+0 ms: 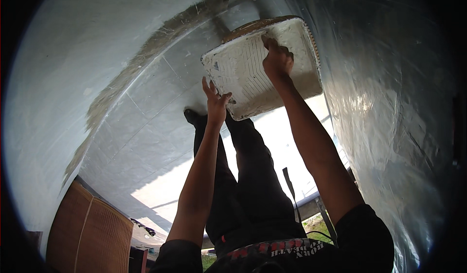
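Note:
A ridged paint tray (245,73), coated in white paint or plaster, is tilted beneath my hands at upper middle. My right hand (278,59) is over the tray's upper part, fingers closed round something small and greyish that I cannot make out. My left hand (215,100) is at the tray's lower-left edge with fingers spread, the thumb near or touching the rim; whether it bears any weight I cannot tell. My legs in dark trousers (250,166) show below the tray.
A pale wall (58,64) with a rough grey strip curves along the left. Plastic sheeting (379,117) covers the right side. The tiled floor (146,112) has a sunlit patch. A brown woven panel (97,229) stands at lower left, and a dark strap (288,180) hangs by my leg.

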{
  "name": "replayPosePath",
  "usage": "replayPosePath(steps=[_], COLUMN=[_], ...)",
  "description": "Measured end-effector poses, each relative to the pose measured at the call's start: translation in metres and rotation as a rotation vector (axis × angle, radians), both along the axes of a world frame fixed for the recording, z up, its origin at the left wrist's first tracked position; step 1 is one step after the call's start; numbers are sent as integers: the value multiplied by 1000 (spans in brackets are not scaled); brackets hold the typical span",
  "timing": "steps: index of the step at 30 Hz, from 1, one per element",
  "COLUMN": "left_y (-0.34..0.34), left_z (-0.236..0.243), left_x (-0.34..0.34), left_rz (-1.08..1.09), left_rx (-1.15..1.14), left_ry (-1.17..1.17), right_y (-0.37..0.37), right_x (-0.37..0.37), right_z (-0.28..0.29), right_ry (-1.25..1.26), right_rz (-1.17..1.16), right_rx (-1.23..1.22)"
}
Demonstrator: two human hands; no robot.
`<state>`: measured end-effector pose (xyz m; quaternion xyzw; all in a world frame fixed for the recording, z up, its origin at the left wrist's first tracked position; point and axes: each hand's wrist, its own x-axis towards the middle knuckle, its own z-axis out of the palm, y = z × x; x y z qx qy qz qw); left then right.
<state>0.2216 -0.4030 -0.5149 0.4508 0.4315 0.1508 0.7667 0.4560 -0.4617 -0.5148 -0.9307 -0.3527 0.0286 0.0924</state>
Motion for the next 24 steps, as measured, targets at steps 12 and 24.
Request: replayPosePath(steps=[12, 24], left_y=[24, 119], left_z=[18, 213], left_x=[-20, -60], left_rz=[-27, -110], left_rx=[49, 928], left_ry=[66, 284], right_y=[-68, 24], right_x=[-101, -108], right_z=[25, 216], right_ry=[242, 1685], right_rz=[286, -303], right_rx=[-70, 877])
